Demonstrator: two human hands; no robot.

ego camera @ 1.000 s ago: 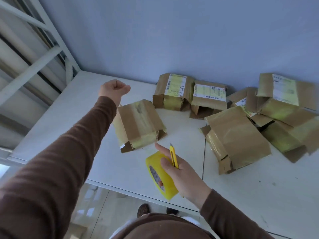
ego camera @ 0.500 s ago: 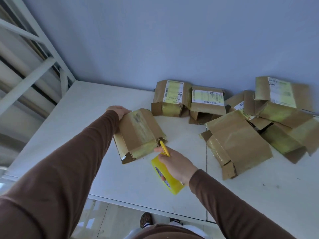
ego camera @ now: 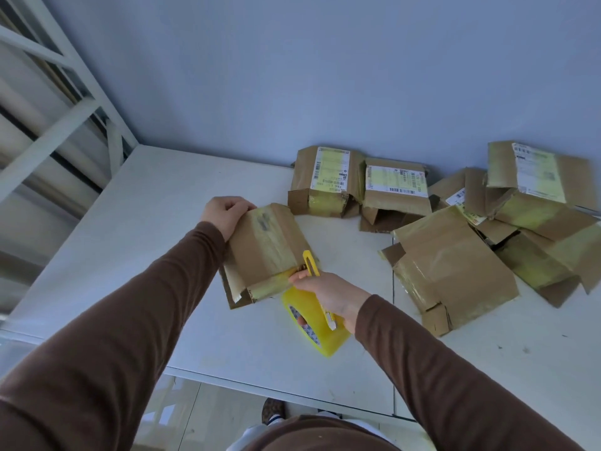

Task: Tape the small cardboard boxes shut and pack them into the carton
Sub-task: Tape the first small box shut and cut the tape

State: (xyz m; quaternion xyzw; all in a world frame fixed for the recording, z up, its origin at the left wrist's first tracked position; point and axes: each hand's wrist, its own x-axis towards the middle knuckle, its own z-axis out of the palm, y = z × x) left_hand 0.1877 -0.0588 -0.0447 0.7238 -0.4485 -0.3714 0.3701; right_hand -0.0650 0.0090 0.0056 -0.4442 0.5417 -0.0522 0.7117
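Centrally, a small cardboard box (ego camera: pixel 265 252) is lying on the white table (ego camera: pixel 156 255), the left hand (ego camera: pixel 224 214) gripping its far corner, the right hand (ego camera: pixel 328 292) clutching a yellow tape roll (ego camera: pixel 313 323) and cutter (ego camera: pixel 310 263). More boxes (ego camera: pixel 455 229) are crowding the far right, against the blue wall (ego camera: pixel 325 76).

Lit softly and evenly, cool bluish daylight throughout, no hard shadows anywhere. Brighter along the left edge, near the white frame (ego camera: pixel 65 102). Only faint, diffuse shading under the boxes (ego camera: pixel 455 265) on the table (ego camera: pixel 156 222). Mild sheen on the tape roll (ego camera: pixel 312 323) and on taped cardboard faces. Strong wide-angle bending toward the edges, sleeves (ego camera: pixel 97 336) stretched large in the lower corners. Slight softness overall; label print unreadable.
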